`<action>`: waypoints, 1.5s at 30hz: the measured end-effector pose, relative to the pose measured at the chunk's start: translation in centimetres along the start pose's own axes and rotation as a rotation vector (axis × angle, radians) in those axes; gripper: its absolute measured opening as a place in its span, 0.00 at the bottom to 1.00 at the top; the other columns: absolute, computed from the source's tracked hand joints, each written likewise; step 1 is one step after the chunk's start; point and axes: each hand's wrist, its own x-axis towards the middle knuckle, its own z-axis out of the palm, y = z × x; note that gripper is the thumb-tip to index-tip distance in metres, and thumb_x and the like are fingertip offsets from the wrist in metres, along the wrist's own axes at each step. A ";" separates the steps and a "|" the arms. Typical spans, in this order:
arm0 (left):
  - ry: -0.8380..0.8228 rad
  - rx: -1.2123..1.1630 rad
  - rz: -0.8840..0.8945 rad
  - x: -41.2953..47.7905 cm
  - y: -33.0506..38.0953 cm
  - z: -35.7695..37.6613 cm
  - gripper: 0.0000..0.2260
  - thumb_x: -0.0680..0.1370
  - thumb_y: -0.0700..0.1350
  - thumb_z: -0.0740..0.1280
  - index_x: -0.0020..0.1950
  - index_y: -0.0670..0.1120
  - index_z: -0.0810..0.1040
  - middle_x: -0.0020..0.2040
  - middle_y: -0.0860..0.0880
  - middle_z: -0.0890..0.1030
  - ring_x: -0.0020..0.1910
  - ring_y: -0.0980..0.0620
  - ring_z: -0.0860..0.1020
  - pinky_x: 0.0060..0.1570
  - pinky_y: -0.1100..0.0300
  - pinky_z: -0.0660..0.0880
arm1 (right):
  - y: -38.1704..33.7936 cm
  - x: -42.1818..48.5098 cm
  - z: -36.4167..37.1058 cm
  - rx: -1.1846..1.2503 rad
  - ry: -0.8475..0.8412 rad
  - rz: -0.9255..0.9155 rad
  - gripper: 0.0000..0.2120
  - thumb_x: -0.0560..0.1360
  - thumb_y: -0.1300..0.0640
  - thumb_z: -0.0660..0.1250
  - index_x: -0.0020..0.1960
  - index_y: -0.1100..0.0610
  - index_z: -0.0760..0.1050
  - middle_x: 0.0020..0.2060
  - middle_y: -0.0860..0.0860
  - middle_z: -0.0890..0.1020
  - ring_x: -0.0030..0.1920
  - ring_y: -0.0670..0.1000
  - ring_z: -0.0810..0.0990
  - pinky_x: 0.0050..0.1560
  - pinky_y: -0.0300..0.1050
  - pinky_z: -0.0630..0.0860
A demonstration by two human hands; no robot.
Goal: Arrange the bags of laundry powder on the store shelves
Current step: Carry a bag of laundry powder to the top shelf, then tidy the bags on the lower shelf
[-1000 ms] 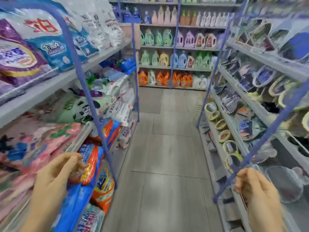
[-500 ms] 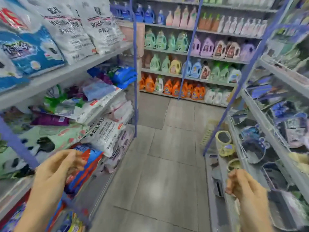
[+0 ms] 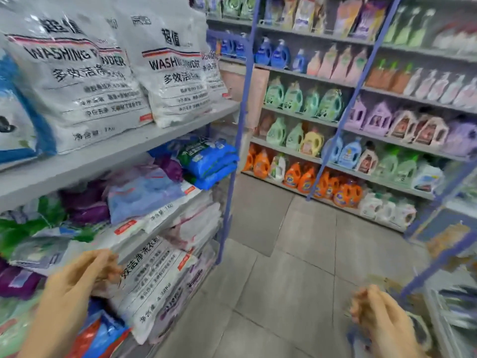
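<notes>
Large white washing powder bags [image 3: 77, 81] stand upright on the upper grey shelf [image 3: 124, 151] at my left. Below them lie stacked bags: blue ones [image 3: 209, 161], purple and pale ones [image 3: 139, 192], and a big white bag [image 3: 152, 282] leaning out at the shelf front. My left hand [image 3: 77, 282] hovers in front of that white bag's left edge with fingers curled and nothing held. My right hand [image 3: 376, 316] hangs low at the right over the aisle, fingers loosely curled and empty.
A blue shelf upright [image 3: 232, 161] marks the end of the left rack. Rows of detergent bottles [image 3: 307, 177] fill the far shelving across the tiled floor [image 3: 284, 280]. Another rack [image 3: 454, 306] stands close on my right.
The view has moved forward along the aisle and turned toward the left rack. The white bags are now closer. Both hands stay raised and empty.
</notes>
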 end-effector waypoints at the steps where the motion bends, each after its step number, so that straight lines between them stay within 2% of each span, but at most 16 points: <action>1: 0.011 -0.014 -0.016 1.2 0.3 0.5 0.17 0.73 0.62 0.64 0.51 0.50 0.81 0.44 0.49 0.84 0.42 0.52 0.81 0.36 0.68 0.77 | 0.3 2.3 1.2 0.003 -0.044 -0.025 0.21 0.80 0.67 0.54 0.30 0.62 0.74 0.16 0.51 0.74 0.17 0.43 0.71 0.19 0.31 0.68; 3: 0.079 -0.003 -0.036 3.7 0.8 1.3 0.11 0.76 0.55 0.64 0.48 0.51 0.81 0.41 0.48 0.83 0.37 0.56 0.81 0.33 0.70 0.75 | 1.0 6.0 4.4 -0.040 -0.118 -0.019 0.26 0.80 0.65 0.55 0.25 0.60 0.77 0.18 0.51 0.74 0.18 0.44 0.71 0.20 0.33 0.70; 5: 0.157 0.012 -0.028 6.1 1.0 2.0 0.09 0.79 0.47 0.62 0.45 0.51 0.81 0.37 0.48 0.83 0.32 0.58 0.79 0.30 0.73 0.73 | 1.7 10.2 8.1 -0.073 -0.170 -0.028 0.24 0.80 0.64 0.56 0.28 0.60 0.78 0.19 0.50 0.75 0.20 0.44 0.72 0.22 0.34 0.71; 8: 0.258 0.060 -0.038 8.1 0.9 2.4 0.10 0.78 0.51 0.62 0.46 0.51 0.81 0.38 0.49 0.83 0.32 0.58 0.79 0.29 0.72 0.73 | 4.0 15.6 14.0 -0.144 -0.357 -0.107 0.16 0.79 0.62 0.59 0.34 0.58 0.76 0.22 0.49 0.76 0.22 0.43 0.72 0.25 0.33 0.71; 11: 0.405 0.055 -0.081 9.0 0.5 2.9 0.10 0.74 0.55 0.62 0.45 0.53 0.82 0.38 0.48 0.83 0.33 0.54 0.80 0.29 0.67 0.75 | 6.3 19.5 21.6 -0.311 -0.689 -0.280 0.11 0.74 0.59 0.64 0.36 0.48 0.77 0.26 0.46 0.77 0.27 0.42 0.74 0.31 0.34 0.72; 15: 0.606 0.051 -0.152 9.3 -0.1 4.9 0.10 0.72 0.53 0.63 0.44 0.54 0.83 0.37 0.45 0.83 0.31 0.53 0.79 0.27 0.67 0.74 | 10.1 21.9 31.8 -0.487 -1.084 -0.482 0.11 0.73 0.64 0.70 0.40 0.48 0.77 0.34 0.43 0.81 0.37 0.44 0.79 0.41 0.42 0.76; 18: 0.747 0.032 -0.187 9.3 0.6 6.6 0.09 0.72 0.52 0.64 0.43 0.53 0.83 0.35 0.45 0.83 0.29 0.54 0.78 0.26 0.68 0.72 | 12.6 21.1 38.3 -0.558 -1.310 -0.774 0.06 0.70 0.59 0.72 0.47 0.53 0.79 0.39 0.43 0.81 0.40 0.45 0.80 0.43 0.42 0.75; 21: 0.837 0.033 -0.216 9.2 1.3 8.0 0.10 0.73 0.51 0.63 0.43 0.52 0.84 0.35 0.44 0.83 0.30 0.54 0.78 0.27 0.69 0.72 | 14.9 19.5 43.3 -0.606 -1.457 -1.124 0.21 0.60 0.60 0.79 0.51 0.58 0.80 0.45 0.52 0.84 0.43 0.53 0.83 0.40 0.41 0.78; 23: 0.887 0.034 -0.221 9.0 1.8 9.0 0.10 0.73 0.51 0.62 0.43 0.51 0.83 0.35 0.44 0.82 0.30 0.55 0.77 0.27 0.69 0.72 | 16.3 18.6 45.8 -0.670 -1.555 -1.281 0.29 0.57 0.56 0.80 0.57 0.59 0.79 0.52 0.56 0.82 0.50 0.56 0.82 0.47 0.44 0.79; 25: 0.940 0.042 -0.221 8.7 2.3 9.9 0.09 0.75 0.48 0.63 0.42 0.50 0.83 0.35 0.44 0.82 0.30 0.55 0.77 0.25 0.68 0.72 | 17.5 18.0 47.4 -0.759 -1.658 -1.350 0.35 0.61 0.51 0.78 0.65 0.58 0.74 0.61 0.57 0.78 0.60 0.58 0.78 0.57 0.51 0.77; 27: 0.977 0.059 -0.220 8.4 2.7 10.7 0.10 0.77 0.43 0.62 0.41 0.49 0.83 0.34 0.43 0.82 0.29 0.55 0.76 0.25 0.68 0.73 | 18.3 17.6 48.1 -0.846 -1.663 -1.444 0.37 0.61 0.43 0.77 0.67 0.54 0.73 0.63 0.56 0.76 0.62 0.58 0.76 0.59 0.53 0.76; 30: 1.017 0.119 -0.222 8.1 3.3 11.5 0.11 0.78 0.37 0.62 0.39 0.44 0.82 0.33 0.43 0.82 0.28 0.55 0.77 0.27 0.68 0.73 | 18.7 17.4 48.7 -0.885 -1.620 -1.519 0.35 0.54 0.39 0.78 0.58 0.51 0.79 0.55 0.54 0.81 0.55 0.56 0.80 0.52 0.50 0.79; 36: 1.023 0.144 -0.240 7.7 4.1 12.5 0.09 0.77 0.33 0.62 0.41 0.38 0.80 0.32 0.42 0.81 0.28 0.55 0.77 0.27 0.69 0.74 | 19.3 17.0 48.9 -0.949 -1.560 -1.692 0.34 0.56 0.34 0.75 0.54 0.55 0.80 0.56 0.56 0.81 0.54 0.56 0.81 0.53 0.54 0.79; 41: 0.956 0.152 -0.266 7.4 4.7 12.8 0.08 0.77 0.34 0.62 0.44 0.39 0.81 0.35 0.42 0.82 0.32 0.52 0.79 0.30 0.68 0.76 | 18.5 17.0 49.2 -0.807 -1.501 -1.712 0.17 0.58 0.54 0.79 0.47 0.53 0.82 0.48 0.49 0.84 0.47 0.49 0.83 0.49 0.45 0.80; 44: 0.949 0.130 -0.276 7.2 4.8 12.6 0.07 0.77 0.34 0.63 0.44 0.38 0.81 0.35 0.41 0.82 0.31 0.52 0.78 0.30 0.67 0.76 | 16.5 17.4 49.5 -0.742 -1.481 -1.559 0.14 0.57 0.63 0.77 0.41 0.52 0.82 0.39 0.47 0.84 0.39 0.47 0.83 0.39 0.39 0.80; 45: 0.945 0.118 -0.280 7.2 4.7 12.4 0.07 0.77 0.33 0.63 0.44 0.38 0.81 0.35 0.40 0.82 0.31 0.52 0.78 0.29 0.67 0.76 | 15.5 17.5 49.7 -0.761 -1.458 -1.502 0.13 0.60 0.64 0.76 0.42 0.52 0.82 0.38 0.47 0.84 0.38 0.48 0.83 0.38 0.39 0.79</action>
